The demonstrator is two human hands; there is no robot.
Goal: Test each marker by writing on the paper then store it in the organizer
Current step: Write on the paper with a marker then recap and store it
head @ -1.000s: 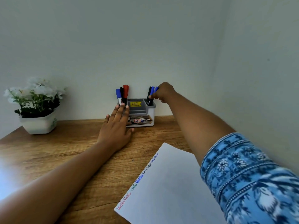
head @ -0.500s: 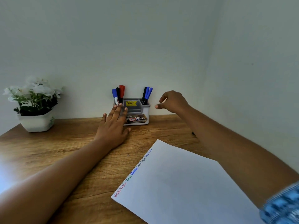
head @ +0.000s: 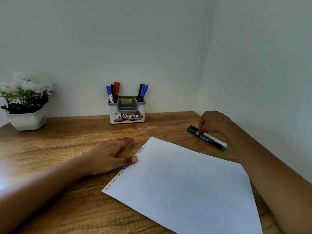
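Observation:
A white paper sheet (head: 182, 186) lies on the wooden table, with coloured handwriting along its left edge. My left hand (head: 111, 154) lies flat beside it, thumb on the paper's edge. At the right, my right hand (head: 212, 122) pinches a green marker (head: 211, 141) that lies on the table next to a black-capped marker (head: 193, 127). A grey-and-white organizer (head: 127, 109) stands against the back wall. It holds blue, black and red markers (head: 113, 92) in its left slot and black and blue markers (head: 143, 92) in its right slot.
A white pot of white flowers (head: 25, 102) stands at the table's far left. Walls close the table at the back and right. Bare wood (head: 67, 132) lies between the pot, the organizer and the paper.
My right hand left the organizer's right slot and swung right and down to the markers on the table. My left hand came back from the organizer to the paper's edge.

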